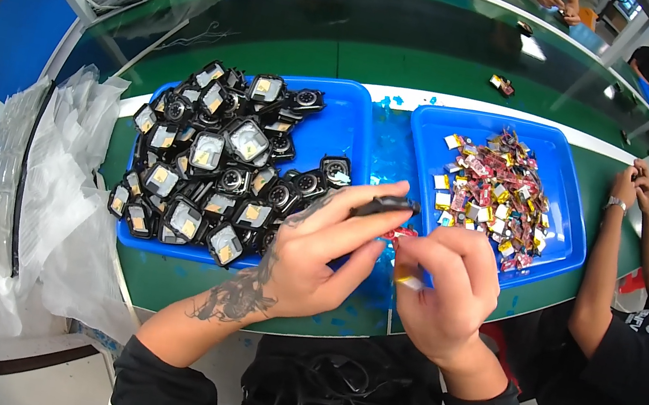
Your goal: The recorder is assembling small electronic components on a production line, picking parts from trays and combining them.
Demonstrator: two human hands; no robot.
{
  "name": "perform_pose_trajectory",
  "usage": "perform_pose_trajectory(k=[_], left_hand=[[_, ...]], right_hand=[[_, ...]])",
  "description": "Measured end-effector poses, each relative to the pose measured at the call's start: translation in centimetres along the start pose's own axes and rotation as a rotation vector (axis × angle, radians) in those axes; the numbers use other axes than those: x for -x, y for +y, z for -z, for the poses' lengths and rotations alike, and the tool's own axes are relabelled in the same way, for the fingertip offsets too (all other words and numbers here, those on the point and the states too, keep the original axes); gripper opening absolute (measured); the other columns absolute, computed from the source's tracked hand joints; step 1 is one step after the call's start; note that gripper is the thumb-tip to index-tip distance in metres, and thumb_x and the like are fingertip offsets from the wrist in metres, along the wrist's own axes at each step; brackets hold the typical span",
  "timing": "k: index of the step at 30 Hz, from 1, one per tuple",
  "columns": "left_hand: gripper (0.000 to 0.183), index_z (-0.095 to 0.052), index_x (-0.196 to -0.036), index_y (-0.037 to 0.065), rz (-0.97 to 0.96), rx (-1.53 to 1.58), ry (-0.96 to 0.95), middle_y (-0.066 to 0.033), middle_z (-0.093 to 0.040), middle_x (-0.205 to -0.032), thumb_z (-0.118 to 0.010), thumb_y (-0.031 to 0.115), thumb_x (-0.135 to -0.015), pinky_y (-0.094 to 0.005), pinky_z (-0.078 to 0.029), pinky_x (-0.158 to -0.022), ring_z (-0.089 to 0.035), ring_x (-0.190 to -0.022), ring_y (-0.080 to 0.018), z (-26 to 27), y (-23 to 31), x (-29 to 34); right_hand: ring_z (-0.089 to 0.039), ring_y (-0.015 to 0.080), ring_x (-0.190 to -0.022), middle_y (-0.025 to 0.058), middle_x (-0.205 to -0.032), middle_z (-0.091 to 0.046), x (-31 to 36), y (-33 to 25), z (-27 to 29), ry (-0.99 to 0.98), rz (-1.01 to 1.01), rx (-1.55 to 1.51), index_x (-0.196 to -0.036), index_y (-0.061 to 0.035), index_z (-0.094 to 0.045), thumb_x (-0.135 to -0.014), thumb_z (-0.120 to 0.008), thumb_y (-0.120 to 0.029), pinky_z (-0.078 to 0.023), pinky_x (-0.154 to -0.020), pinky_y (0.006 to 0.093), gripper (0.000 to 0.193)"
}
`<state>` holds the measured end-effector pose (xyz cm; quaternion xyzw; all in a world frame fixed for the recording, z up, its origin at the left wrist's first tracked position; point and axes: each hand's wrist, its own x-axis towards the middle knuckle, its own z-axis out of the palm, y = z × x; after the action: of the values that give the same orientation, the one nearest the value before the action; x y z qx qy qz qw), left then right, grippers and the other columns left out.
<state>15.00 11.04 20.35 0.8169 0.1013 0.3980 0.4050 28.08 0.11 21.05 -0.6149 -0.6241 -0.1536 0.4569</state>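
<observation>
Left grip [319, 255] was clamped on a black casing [382, 207] in the head view, holding it nearly edge-on between two outstretched fingers, the thumb lying lower. Right grip [447, 295] had its thumb and forefinger together on a small red part [399, 235]; a yellow-and-white piece [408, 281] showed just below, by the curled fingers (whether it joined the red part, I could not tell). Both hands worked above the desk [154, 281], near the gap between the left blue tray [341, 110], heaped with similar black casings, and the right blue tray [564, 245], which held small red, yellow and white parts.

Handling this well, I judged, called for a steady left hold while the right pinch stayed light and close to the red part, since thin pieces would probably bend or tear under a sharp twist.

As for direction, the casing's long axis ran crosswise, its right end tipped slightly away from the person and pointing toward the right tray. Which face was its front could not be told. The yellow-and-white piece slanted gently down to the right.
</observation>
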Motion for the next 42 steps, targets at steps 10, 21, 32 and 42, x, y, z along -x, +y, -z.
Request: perform_pose_trajectory(k=[10,21,32,42], left_hand=[[0.022,-0.072,-0.088,0.001,-0.331,-0.275,-0.013,-0.0186,-0.067,-0.111,-0.080,0.004,-0.067,-0.0304,-0.059,-0.066,-0.070,-0.083,-0.0251,0.0,-1.5,0.7],[0.023,-0.074,-0.088,0.004,-0.365,-0.316,-0.135,-0.0137,-0.068,-0.109,-0.082,0.009,-0.068,-0.0305,-0.057,-0.067,-0.070,-0.081,-0.0228,0.3,-1.5,0.9],[0.018,-0.066,-0.097,-0.009,0.761,0.807,-0.080,-0.0108,-0.069,-0.094,-0.068,0.007,-0.089,-0.0248,-0.057,-0.071,-0.068,-0.081,-0.0129,-1.8,-0.8,1.2],[0.026,-0.060,-0.115,-0.010,0.533,0.811,-0.012,-0.0144,-0.062,-0.119,-0.061,0.001,-0.091,-0.0271,-0.055,-0.087,-0.064,-0.101,-0.0145,-2.3,-1.6,1.9]], right_hand=[[-0.062,0.0101,-0.083,0.0090,-0.094,-0.064,1.2,0.8,1.5,-0.045,-0.651,-0.725,-0.099,0.0040,-0.063,-0.087,-0.063,0.003,-0.053,-0.065,0.0200,0.011],[-0.058,0.0065,-0.078,0.0021,-0.085,-0.061,0.4,2.8,2.7,-0.483,-0.814,-0.898,-0.092,0.0012,-0.061,-0.090,-0.064,-0.005,-0.050,-0.063,0.0201,0.008],[-0.051,0.0101,-0.086,0.0064,-0.099,-0.051,3.0,2.1,0.7,-0.195,-0.451,-0.624,-0.100,-0.0014,-0.049,-0.094,-0.054,0.001,-0.045,-0.076,0.0243,0.009],[-0.060,0.0078,-0.079,0.0062,-0.089,-0.061,1.7,1.6,-0.2,-0.078,-0.624,-0.670,-0.107,-0.0023,-0.045,-0.081,-0.067,0.010,-0.046,-0.063,0.0180,0.036]])
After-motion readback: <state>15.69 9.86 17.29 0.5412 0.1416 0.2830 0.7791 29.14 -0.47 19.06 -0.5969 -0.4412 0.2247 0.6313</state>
